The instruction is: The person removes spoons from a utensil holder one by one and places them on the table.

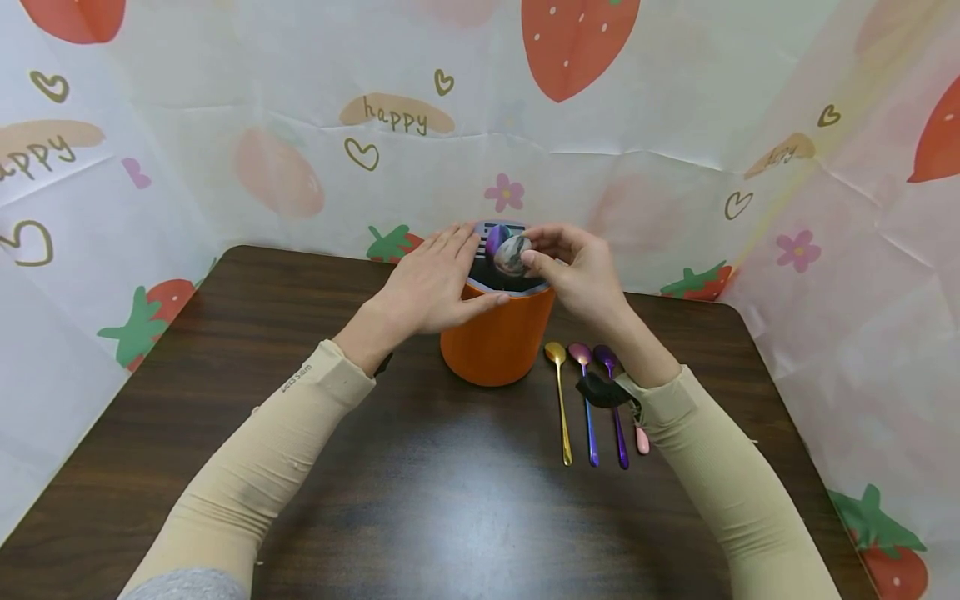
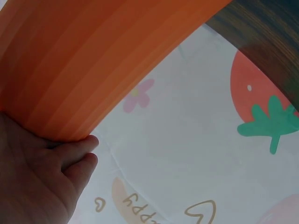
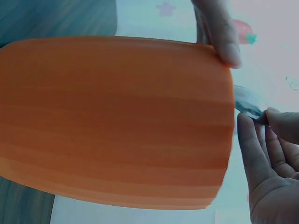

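Note:
An orange utensil holder [image 1: 491,342] with a pale rim stands near the table's back edge. My left hand [image 1: 429,287] rests on its left side at the rim, fingers straight, thumb stretched along the front rim. With thumb and fingertips, my right hand [image 1: 581,267] pinches a shiny silver spoon [image 1: 513,256] by its bowl over the holder's opening; its handle is hidden. In the right wrist view, the spoon bowl [image 3: 248,109] stands just past the rim. Right behind it is a purple spoon bowl [image 1: 495,240]. A grey slotted surface [image 1: 487,229] shows at the opening's back.
Right of the holder lie a gold spoon [image 1: 560,400], a pink spoon with a blue handle [image 1: 588,417] and a purple spoon [image 1: 619,433], side by side. A pink handle end [image 1: 642,442] shows beside my right sleeve. Strawberry-print cloth [image 1: 285,92] surrounds the dark wooden table [image 1: 375,500].

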`<move>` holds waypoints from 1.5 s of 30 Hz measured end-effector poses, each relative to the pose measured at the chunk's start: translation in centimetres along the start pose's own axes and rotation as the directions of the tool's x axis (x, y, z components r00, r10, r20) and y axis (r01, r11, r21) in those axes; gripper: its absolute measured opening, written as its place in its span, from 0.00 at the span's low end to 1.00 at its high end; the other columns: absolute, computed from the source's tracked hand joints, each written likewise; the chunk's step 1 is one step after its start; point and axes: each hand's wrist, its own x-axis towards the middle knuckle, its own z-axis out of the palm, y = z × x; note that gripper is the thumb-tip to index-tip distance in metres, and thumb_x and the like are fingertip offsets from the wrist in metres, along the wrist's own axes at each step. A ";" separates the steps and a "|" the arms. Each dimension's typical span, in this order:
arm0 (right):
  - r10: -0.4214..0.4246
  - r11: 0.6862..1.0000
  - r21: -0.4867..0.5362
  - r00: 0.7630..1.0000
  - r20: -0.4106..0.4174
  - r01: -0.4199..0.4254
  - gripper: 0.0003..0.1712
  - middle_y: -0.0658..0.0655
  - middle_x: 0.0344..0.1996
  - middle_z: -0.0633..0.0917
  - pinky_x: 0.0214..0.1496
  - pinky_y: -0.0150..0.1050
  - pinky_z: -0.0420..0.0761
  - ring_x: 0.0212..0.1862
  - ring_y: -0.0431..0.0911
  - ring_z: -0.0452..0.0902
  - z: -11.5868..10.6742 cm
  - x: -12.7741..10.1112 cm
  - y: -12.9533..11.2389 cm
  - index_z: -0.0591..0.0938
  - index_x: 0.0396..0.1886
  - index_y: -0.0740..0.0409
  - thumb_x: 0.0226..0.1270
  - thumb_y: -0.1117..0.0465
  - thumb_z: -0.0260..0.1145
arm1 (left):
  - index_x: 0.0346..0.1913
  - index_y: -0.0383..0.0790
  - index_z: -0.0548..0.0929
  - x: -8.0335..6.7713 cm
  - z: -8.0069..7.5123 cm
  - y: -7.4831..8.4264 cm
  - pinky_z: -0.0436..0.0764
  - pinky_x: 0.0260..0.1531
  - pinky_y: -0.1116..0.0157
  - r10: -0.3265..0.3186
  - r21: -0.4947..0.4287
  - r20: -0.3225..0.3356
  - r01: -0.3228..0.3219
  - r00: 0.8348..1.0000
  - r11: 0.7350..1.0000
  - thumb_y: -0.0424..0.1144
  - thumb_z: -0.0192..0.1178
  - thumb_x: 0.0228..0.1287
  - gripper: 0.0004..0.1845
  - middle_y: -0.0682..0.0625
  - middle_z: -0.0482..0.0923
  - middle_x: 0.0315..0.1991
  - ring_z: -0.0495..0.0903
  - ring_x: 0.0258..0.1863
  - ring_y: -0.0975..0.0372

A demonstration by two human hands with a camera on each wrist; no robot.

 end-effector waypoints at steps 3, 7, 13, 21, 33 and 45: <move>0.004 1.000 0.013 1.000 -0.009 -0.003 0.13 0.65 0.43 0.86 0.45 0.37 0.87 0.39 0.47 0.85 -0.1 -0.1 -0.3 0.83 0.53 0.71 0.72 0.70 0.69 | 0.83 0.32 0.52 0.0 0.0 0.0 0.48 0.81 0.51 -0.004 -0.003 0.005 0.004 1.000 1.000 0.78 0.39 0.70 0.57 0.41 0.44 0.85 0.46 0.83 0.47; -0.001 1.000 0.024 1.000 -0.027 0.002 0.13 0.63 0.43 0.86 0.45 0.37 0.87 0.40 0.47 0.85 -0.4 -0.3 -0.8 0.84 0.53 0.71 0.72 0.70 0.69 | 0.83 0.32 0.52 0.0 0.0 0.0 0.48 0.81 0.51 -0.007 -0.009 0.009 0.008 1.000 1.000 0.78 0.39 0.70 0.57 0.41 0.44 0.85 0.46 0.83 0.47; -0.015 0.998 0.057 0.998 -0.058 0.018 0.13 0.61 0.41 0.86 0.46 0.37 0.88 0.40 0.46 0.86 -0.7 -0.8 -1.6 0.84 0.53 0.71 0.72 0.71 0.69 | 0.83 0.33 0.52 0.0 -0.1 0.0 0.48 0.81 0.51 -0.006 -0.008 0.011 0.006 1.000 1.000 0.78 0.39 0.70 0.57 0.41 0.44 0.85 0.46 0.83 0.47; -0.062 0.988 0.137 0.992 -0.109 0.077 0.12 0.57 0.39 0.87 0.46 0.38 0.88 0.38 0.48 0.86 -1.3 -1.5 -2.5 0.83 0.51 0.74 0.70 0.73 0.69 | 0.83 0.33 0.51 0.0 0.0 0.1 0.48 0.82 0.51 -0.008 -0.005 0.011 0.008 1.000 1.000 0.79 0.38 0.70 0.57 0.41 0.44 0.85 0.45 0.84 0.48; -0.121 0.961 0.221 0.973 -0.197 0.164 0.14 0.59 0.43 0.88 0.47 0.42 0.89 0.40 0.48 0.87 -2.7 -2.7 -4.1 0.82 0.51 0.75 0.67 0.78 0.69 | 0.84 0.34 0.49 0.0 -0.1 0.1 0.46 0.82 0.52 -0.018 0.009 0.029 0.018 0.999 1.000 0.79 0.36 0.70 0.58 0.41 0.42 0.85 0.44 0.84 0.48; -0.171 0.882 0.374 0.935 -0.310 0.285 0.11 0.63 0.40 0.88 0.48 0.45 0.89 0.41 0.50 0.87 -4.4 -4.3 -5.6 0.84 0.48 0.74 0.66 0.79 0.68 | 0.84 0.34 0.48 0.0 -0.1 0.1 0.45 0.82 0.52 -0.017 0.011 0.033 0.016 0.999 1.000 0.79 0.35 0.70 0.58 0.41 0.41 0.85 0.43 0.84 0.49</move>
